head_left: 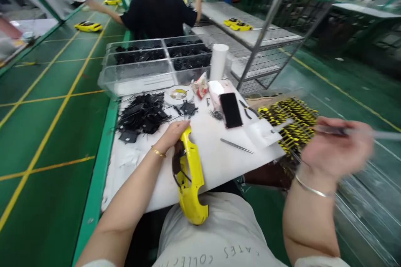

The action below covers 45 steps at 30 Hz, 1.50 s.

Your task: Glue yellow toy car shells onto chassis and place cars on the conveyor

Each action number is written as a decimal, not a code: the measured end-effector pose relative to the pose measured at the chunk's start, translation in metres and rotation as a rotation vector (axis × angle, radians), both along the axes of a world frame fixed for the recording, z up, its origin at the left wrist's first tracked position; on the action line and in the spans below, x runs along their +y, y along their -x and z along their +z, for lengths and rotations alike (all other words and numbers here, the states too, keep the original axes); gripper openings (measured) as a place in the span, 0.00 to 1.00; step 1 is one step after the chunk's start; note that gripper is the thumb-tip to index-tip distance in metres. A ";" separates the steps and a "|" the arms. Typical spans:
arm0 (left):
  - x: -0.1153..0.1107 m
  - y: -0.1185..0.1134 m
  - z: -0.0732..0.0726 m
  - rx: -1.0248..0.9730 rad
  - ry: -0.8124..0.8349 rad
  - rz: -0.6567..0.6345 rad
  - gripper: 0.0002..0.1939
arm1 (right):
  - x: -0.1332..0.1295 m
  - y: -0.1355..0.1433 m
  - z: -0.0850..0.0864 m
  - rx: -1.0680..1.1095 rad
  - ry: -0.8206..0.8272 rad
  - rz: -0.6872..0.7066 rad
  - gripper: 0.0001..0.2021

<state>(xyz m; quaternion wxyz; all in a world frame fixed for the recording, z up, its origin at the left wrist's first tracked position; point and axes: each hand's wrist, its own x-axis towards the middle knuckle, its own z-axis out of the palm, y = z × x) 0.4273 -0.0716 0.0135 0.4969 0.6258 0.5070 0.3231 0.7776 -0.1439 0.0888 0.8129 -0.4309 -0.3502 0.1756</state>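
Observation:
My left hand (174, 134) is closed around the far end of a yellow toy car body shell (194, 162). The shell is turned on its side, with its near end over my shirt, and dark window parts and a wire show in its opening. Out to the right, my right hand (336, 150) is blurred by motion, with its fingers curled over a slim dark tool (335, 130); the tool's exact kind is smeared. Below that hand's left side lie rows of small yellow-and-black parts (290, 123). Metal tweezers (236, 145) lie on the white tabletop (216, 171) between my hands.
Black wired parts (142, 112) are heaped at the table's left, near a tape roll (178, 94). A phone (231, 110) and pliers (248, 110) lie right of them. Behind stands a clear divided bin (140, 77). A co-worker (153, 8) sits beyond, beside a green conveyor (56, 91) and a metal rack (263, 33).

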 end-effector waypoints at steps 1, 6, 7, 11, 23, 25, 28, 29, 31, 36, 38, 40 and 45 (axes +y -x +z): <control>0.001 -0.001 -0.001 0.000 0.001 0.005 0.24 | -0.012 0.017 0.009 -0.076 -0.044 0.021 0.10; 0.007 0.000 -0.005 -0.004 -0.019 0.013 0.25 | -0.036 0.109 0.020 -0.006 0.052 0.807 0.05; 0.008 0.000 -0.005 -0.009 -0.026 0.009 0.25 | -0.032 0.124 0.018 0.014 0.086 0.978 0.07; 0.006 0.000 -0.002 -0.041 -0.060 -0.037 0.26 | -0.003 0.162 0.016 0.025 0.142 1.372 0.33; 0.007 0.000 -0.002 -0.010 -0.115 -0.067 0.26 | 0.019 0.183 0.022 0.072 0.287 1.365 0.27; 0.007 0.000 -0.002 -0.010 -0.112 -0.064 0.26 | 0.020 0.182 0.021 0.077 0.295 1.364 0.28; 0.007 0.000 -0.001 -0.009 -0.105 -0.058 0.25 | 0.020 0.182 0.019 0.092 0.305 1.371 0.28; 0.007 0.000 -0.001 -0.009 -0.101 -0.055 0.25 | 0.020 0.183 0.018 0.096 0.304 1.376 0.28; 0.007 0.000 0.000 -0.008 -0.094 -0.054 0.25 | 0.020 0.184 0.017 0.098 0.301 1.383 0.28; 0.007 0.000 0.000 -0.022 -0.088 -0.063 0.24 | 0.019 0.186 0.014 0.113 0.296 1.376 0.28; 0.007 0.000 -0.001 -0.024 -0.086 -0.063 0.24 | 0.020 0.186 0.013 0.113 0.290 1.378 0.28; 0.007 0.000 -0.001 -0.022 -0.090 -0.063 0.24 | 0.020 0.186 0.013 0.104 0.287 1.379 0.28; 0.007 0.000 0.000 -0.017 -0.091 -0.066 0.25 | 0.019 0.188 0.012 0.095 0.300 1.363 0.28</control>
